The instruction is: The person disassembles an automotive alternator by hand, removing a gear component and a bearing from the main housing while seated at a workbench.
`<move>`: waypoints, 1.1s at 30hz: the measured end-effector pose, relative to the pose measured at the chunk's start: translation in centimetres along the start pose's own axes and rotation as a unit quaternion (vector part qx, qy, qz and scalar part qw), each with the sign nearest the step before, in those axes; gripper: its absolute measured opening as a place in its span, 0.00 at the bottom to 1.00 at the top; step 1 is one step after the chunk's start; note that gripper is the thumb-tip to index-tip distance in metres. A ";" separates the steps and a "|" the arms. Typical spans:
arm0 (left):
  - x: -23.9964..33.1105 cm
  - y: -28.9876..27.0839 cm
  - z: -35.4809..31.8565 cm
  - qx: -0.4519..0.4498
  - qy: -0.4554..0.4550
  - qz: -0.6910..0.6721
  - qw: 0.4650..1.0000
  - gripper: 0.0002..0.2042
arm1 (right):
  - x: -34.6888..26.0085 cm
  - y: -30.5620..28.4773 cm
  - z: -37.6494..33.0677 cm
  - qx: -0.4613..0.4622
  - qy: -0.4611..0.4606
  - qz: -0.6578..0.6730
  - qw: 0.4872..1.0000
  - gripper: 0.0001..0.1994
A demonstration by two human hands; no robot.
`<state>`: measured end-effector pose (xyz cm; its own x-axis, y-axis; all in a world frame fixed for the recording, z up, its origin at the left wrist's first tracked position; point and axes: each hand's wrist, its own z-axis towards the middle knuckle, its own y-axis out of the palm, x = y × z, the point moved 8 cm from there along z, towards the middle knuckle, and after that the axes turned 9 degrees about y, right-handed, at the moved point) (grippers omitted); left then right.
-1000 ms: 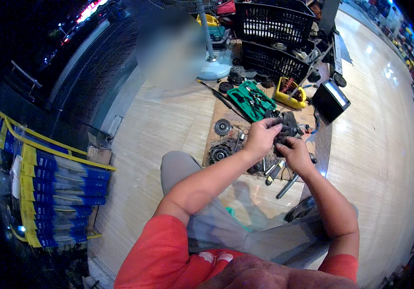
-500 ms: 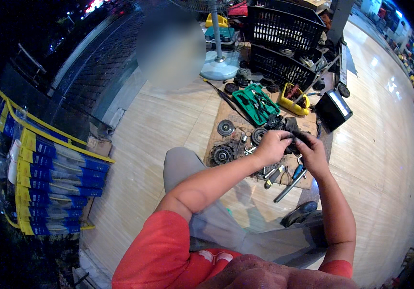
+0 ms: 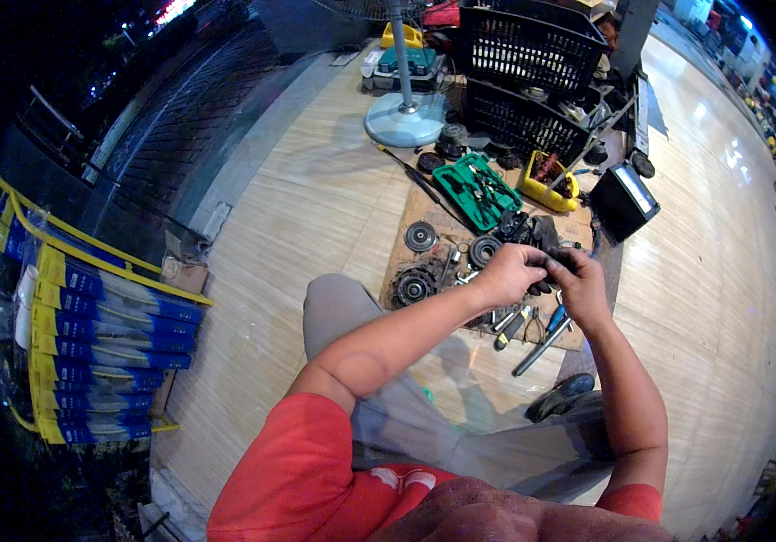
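Holding steady, both hands (image 3: 546, 275) still grip the dark part (image 3: 557, 262)

Bare wooden floor (image 3: 315, 208) left of the cardboard mat (image 3: 415, 212); tools (image 3: 519, 325), green tool case (image 3: 478, 190), black crates (image 3: 532, 54) crowding ahead.

Glossy wood-plank floor (image 3: 315, 208), black crates (image 3: 523, 45), fan base (image 3: 403, 119)

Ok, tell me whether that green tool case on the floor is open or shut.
Open. The green tool case lies flat on the floor with its inside facing up, and dark tools show in its moulded slots.
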<state>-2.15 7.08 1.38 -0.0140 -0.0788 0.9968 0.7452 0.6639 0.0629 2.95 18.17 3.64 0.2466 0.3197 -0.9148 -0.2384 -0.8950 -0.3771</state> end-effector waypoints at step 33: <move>-0.2 -5.3 1.6 0.205 0.049 -0.396 0.894 0.08 | 0.8 2.5 0.0 -0.010 0.022 -0.022 0.999 0.10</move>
<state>-7.19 4.81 0.91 -0.3556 -0.6967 0.6230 0.2206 0.5852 0.7803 2.56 16.23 1.99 0.2976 0.3459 -0.8898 -0.2076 -0.8863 -0.4140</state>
